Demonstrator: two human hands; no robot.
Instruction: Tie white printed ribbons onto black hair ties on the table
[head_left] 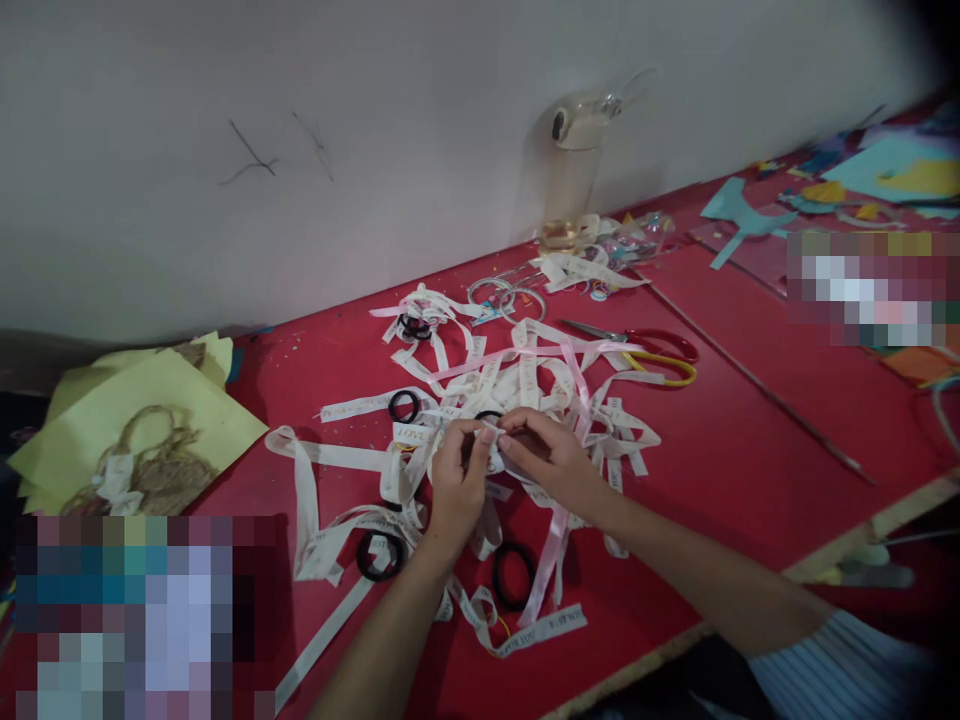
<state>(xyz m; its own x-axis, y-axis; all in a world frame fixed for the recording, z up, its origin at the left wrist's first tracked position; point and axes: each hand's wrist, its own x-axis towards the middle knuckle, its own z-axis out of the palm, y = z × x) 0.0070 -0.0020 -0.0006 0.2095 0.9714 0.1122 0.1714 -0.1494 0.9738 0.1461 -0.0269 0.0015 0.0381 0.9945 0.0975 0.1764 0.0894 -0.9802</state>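
1. Two bare hands met over the middle of the red bench [750, 440], the left hand [457, 485] and the right hand [551, 455], with their fingertips close together.
2. Both hands were pinched shut on one cream printed ribbon strip [492, 430], each gripping it between thumb and forefinger. They held it just above the heap at the bench's middle.
3. The strip's long axis ran from hand to hand, roughly along the bench's near edge. Fingers covered most of it, so its ends and its print could not be made out.
4. The heap of loose cream ribbons [352, 455] was too tangled to count.
5. Five black elastic rings [404, 406] could be counted in and around the heap. Several were partly covered by ribbon.
6. One pink satin ribbon [556, 535] ran through the heap and passed under the right wrist.
7. One pair of scissors with red and yellow handles [652, 352] lay just beyond the heap, with the blades pointing left.
8. One clear bottle [574, 170] stood upright at the far edge against the wall.
9. One thin wooden stick [757, 385] lay diagonally toward the right edge.
10. Yellow paper sheets [142, 410] lay at the left edge under a coil of brown jute twine [161, 465]. The number of sheets was unclear.
11. Teal paper cut-outs [739, 215] in the far right corner were blurred.
12. Both forearms were cut off at the bottom of the view.
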